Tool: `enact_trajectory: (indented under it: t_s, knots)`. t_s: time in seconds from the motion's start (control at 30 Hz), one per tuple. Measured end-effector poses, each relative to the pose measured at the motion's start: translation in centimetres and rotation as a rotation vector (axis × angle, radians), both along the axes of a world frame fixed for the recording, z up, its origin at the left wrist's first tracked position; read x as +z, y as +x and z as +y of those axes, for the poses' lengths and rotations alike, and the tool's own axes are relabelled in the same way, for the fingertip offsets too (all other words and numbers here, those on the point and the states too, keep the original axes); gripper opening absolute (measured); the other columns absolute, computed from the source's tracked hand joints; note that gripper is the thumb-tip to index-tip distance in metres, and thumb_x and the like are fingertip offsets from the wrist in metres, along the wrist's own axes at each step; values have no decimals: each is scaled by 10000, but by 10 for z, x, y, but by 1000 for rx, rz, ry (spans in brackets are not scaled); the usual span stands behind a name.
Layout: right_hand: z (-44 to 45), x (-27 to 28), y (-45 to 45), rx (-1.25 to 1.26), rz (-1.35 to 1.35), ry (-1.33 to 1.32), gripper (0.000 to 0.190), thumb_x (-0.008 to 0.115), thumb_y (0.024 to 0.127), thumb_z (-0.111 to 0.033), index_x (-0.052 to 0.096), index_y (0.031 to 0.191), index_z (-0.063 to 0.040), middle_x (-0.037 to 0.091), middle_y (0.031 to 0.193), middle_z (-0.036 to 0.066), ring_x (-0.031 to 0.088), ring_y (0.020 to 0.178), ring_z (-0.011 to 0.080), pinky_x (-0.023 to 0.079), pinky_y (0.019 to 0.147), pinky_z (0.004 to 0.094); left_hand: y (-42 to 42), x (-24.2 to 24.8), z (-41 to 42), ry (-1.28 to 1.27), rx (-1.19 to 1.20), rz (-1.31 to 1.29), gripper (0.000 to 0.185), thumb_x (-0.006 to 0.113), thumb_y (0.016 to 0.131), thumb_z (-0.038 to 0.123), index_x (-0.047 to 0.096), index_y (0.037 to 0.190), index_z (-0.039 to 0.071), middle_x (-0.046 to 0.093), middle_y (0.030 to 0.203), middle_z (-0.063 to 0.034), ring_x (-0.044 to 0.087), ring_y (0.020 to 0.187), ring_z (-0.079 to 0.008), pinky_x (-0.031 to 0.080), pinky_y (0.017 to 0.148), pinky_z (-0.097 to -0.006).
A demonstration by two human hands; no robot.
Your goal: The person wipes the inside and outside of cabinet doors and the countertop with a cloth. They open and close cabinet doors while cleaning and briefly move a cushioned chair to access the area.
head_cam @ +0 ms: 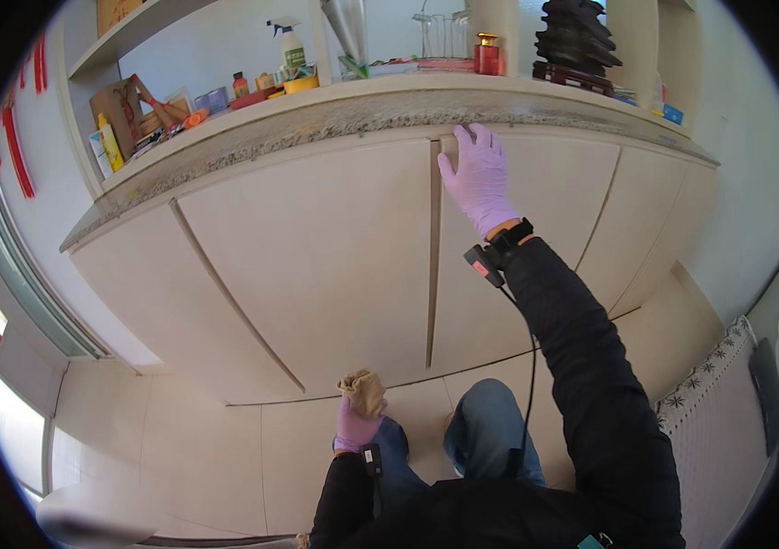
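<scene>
My right hand, in a thin purple glove, reaches up to the top of a cream cabinet door, just beneath the stone counter edge. Under its spread fingers a beige pad, perhaps folded cloth, is pressed against the door beside a vertical gap. Most of the pad is hidden by the hand. Low down, in front of my knees, my left hand wears the same kind of glove. It grips a crumpled tan cloth, away from the doors.
Above the cabinet runs a speckled stone countertop. Shelves over it carry a spray bottle, a red bottle with a gold cap and a dark carved ornament. A covered seat stands at right. A cable hangs from my right wrist.
</scene>
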State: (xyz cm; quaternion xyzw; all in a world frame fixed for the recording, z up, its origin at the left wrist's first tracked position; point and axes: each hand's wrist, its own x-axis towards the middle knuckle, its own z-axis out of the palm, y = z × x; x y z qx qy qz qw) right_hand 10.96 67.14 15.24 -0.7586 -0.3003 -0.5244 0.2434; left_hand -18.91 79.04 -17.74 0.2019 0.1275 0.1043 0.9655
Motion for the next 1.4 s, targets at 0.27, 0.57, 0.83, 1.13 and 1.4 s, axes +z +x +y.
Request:
enact_trajectory:
  t_s: [0.27, 0.57, 0.83, 1.13, 1.4]
  knots:
    - [-8, 17, 3, -9, -21, -76, 455, 731, 765, -355, 617, 1092, -59, 577, 1087, 135, 541, 1073, 314, 438, 916, 449, -2, 10, -1, -84, -24, -107, 626, 497, 948, 595, 508, 1375, 138, 584, 1245, -118, 571, 1034, -277, 487, 805, -374]
    - [-51, 14, -38, 87, -20, 45, 441, 745, 688, -299, 640, 1053, -75, 586, 1022, 112, 546, 1029, 321, 426, 899, 456, 3, 14, -13, 5, -83, -118, 607, 485, 952, 596, 518, 1363, 150, 597, 1218, -108, 578, 1005, -262, 479, 793, -360]
    - [-187, -4, -88, 333, -82, 48, 479, 742, 697, -130, 595, 1148, -65, 611, 1145, 150, 567, 1101, 346, 445, 960, 443, 0, 6, -10, 66, 84, 36, 694, 453, 928, 687, 518, 1366, 152, 599, 1212, -121, 589, 989, -253, 482, 788, -344]
    - [-312, 14, -124, -102, 195, 50, 270, 705, 842, -68, 608, 1092, -28, 670, 1102, 135, 669, 993, 244, 529, 856, 326, 29, -10, -1, 215, -201, 250, 549, 487, 940, 646, 581, 1225, 187, 644, 1010, -53, 601, 850, -224, 435, 657, -332]
    - [-389, 42, -89, -887, 200, -95, 310, 550, 903, -274, 644, 1114, -68, 700, 1025, 176, 670, 969, 360, 518, 864, 444, 41, -16, 8, 117, -211, 437, 564, 484, 920, 663, 614, 1163, 171, 631, 889, -36, 566, 729, -175, 385, 596, -308]
